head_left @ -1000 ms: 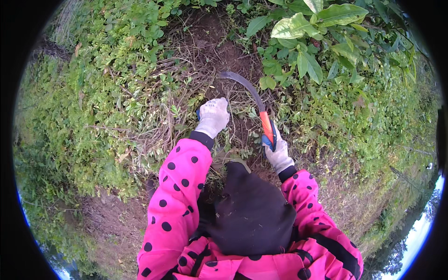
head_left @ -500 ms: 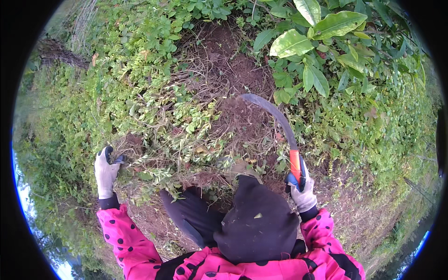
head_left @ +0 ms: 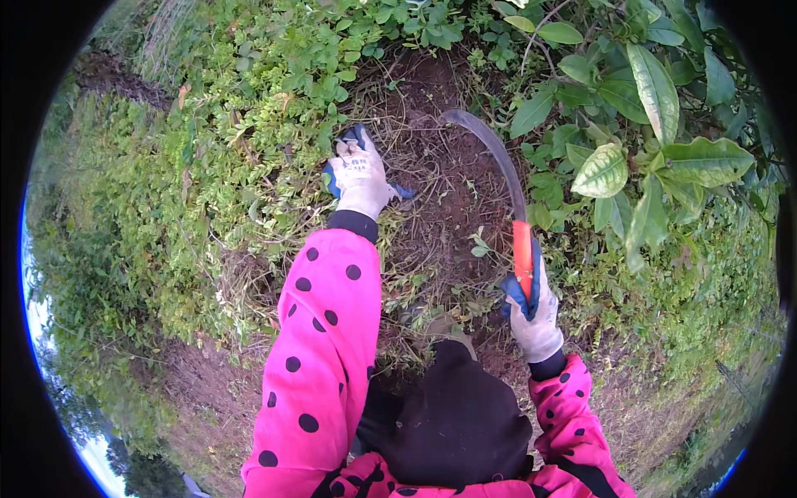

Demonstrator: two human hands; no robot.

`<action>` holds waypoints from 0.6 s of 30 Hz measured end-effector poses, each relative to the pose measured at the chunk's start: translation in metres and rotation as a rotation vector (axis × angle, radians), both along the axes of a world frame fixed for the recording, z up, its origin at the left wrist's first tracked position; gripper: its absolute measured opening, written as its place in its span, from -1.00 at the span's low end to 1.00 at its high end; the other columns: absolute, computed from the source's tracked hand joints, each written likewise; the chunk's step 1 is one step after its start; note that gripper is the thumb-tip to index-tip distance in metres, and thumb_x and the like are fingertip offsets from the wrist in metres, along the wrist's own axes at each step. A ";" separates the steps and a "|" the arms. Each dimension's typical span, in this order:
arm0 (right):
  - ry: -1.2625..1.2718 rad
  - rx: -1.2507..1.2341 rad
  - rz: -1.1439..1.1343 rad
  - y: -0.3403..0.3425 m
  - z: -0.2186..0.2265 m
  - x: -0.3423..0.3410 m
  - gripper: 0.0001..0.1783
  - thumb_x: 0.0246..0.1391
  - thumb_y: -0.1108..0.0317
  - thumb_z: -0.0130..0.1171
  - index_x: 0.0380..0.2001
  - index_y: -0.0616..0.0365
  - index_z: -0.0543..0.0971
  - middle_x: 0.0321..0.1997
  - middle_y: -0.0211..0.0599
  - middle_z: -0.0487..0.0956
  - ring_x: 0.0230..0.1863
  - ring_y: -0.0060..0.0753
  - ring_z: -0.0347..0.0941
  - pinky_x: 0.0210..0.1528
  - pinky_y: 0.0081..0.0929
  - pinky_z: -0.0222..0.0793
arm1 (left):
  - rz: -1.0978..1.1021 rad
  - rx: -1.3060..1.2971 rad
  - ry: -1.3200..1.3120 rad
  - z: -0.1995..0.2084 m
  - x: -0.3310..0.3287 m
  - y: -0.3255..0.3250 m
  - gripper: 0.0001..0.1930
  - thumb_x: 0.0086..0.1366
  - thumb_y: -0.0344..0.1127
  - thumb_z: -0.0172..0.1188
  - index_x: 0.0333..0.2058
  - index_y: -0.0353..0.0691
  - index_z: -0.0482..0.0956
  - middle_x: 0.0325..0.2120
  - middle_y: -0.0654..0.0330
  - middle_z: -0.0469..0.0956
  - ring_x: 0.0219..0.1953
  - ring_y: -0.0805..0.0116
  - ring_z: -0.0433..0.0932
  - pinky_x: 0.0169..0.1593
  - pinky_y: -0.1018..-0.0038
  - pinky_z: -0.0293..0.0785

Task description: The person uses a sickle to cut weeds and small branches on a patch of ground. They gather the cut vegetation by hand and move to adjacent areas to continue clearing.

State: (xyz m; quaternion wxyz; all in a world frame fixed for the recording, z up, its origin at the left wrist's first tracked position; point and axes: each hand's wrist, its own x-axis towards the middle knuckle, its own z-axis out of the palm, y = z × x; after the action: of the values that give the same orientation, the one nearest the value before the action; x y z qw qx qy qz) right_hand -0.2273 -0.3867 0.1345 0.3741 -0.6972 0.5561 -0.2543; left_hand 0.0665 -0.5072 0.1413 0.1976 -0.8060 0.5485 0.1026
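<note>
In my right hand point(head_left: 535, 315), gloved in white and blue, is a sickle point(head_left: 521, 249) with an orange handle. Its dark curved blade point(head_left: 498, 158) points away from me and hooks left over bare soil. My left hand point(head_left: 359, 173), in a matching glove, reaches out over the low green weeds point(head_left: 282, 166) beside the soil strip. Its thumb sticks out to the right, apart from the other fingers, which bend down toward the plants. No stem shows in its grip, though the fingertips are partly hidden.
A leafy bush point(head_left: 656, 158) rises at the far right, close to the blade. Loose cut stems point(head_left: 249, 282) lie to the left of my left sleeve. My dark-clad knee point(head_left: 457, 407) is near the bottom. Reddish soil point(head_left: 448, 191) runs up the middle.
My left hand has swung from the far left to the upper middle, away from the heap of pulled stems. The sickle has shifted slightly forward; the bush appears lower and farther right.
</note>
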 end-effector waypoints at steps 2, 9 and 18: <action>0.060 -0.179 0.065 0.001 -0.014 -0.010 -0.25 -0.07 0.58 0.04 0.24 0.16 0.08 -0.31 -0.17 0.51 -0.53 -0.34 0.44 -0.43 -0.47 0.39 | -0.084 -0.109 0.069 -0.008 0.017 -0.012 -0.05 -0.20 0.07 0.39 0.09 -0.38 0.18 -0.11 -0.05 0.43 -0.01 0.07 0.41 -0.01 0.26 0.36; 0.300 -0.243 0.241 -0.061 -0.044 0.037 -0.32 0.02 0.37 0.04 0.22 0.19 0.09 -0.01 0.16 0.40 -0.15 -0.01 0.45 -0.16 -0.31 0.39 | -0.221 -0.286 0.325 -0.034 0.009 -0.006 -0.76 -0.09 -0.35 0.20 -0.38 -0.21 0.43 -0.43 0.08 0.54 -0.30 0.12 0.54 -0.25 0.25 0.45; -0.168 0.251 0.121 0.085 -0.010 -0.024 -0.32 0.02 0.30 0.07 0.22 0.16 0.13 -0.26 0.06 0.51 -0.41 -0.12 0.51 -0.34 -0.41 0.38 | -0.315 -0.327 0.229 0.008 0.035 0.160 -0.41 -0.08 -0.22 0.27 -0.02 -0.20 0.34 -0.32 0.15 0.47 -0.17 0.21 0.42 -0.10 0.30 0.26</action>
State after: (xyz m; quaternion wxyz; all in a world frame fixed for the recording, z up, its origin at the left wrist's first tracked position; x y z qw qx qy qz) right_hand -0.2509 -0.3012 0.1247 0.5182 -0.6533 0.5073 -0.2173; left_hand 0.1016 -0.3468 0.1495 0.0147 -0.7150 0.6953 0.0713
